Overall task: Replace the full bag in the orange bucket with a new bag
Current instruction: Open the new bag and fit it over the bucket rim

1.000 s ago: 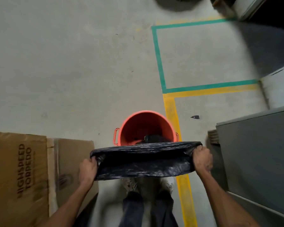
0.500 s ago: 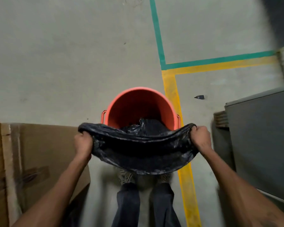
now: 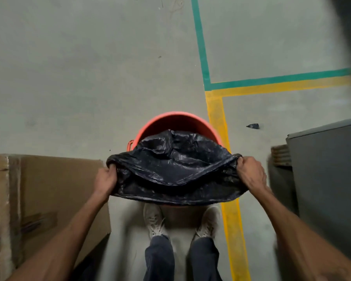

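The black plastic bag [image 3: 174, 171] was stretched wide between the two hands, its bunched rim gripped at one end by the left hand [image 3: 106, 178] and at the other by the right hand [image 3: 251, 173]. Its mouth was open in a flattened oval, and the film was thin, glossy and crinkled. The near edge sagged below the line of the hands. The far side billowed over the opening of the orange bucket [image 3: 170, 122], which stood upright just beyond the hands and midway between them. Only the bucket's far rim, inner wall and a handle lug toward the left hand's side showed; the bag hid the rest.
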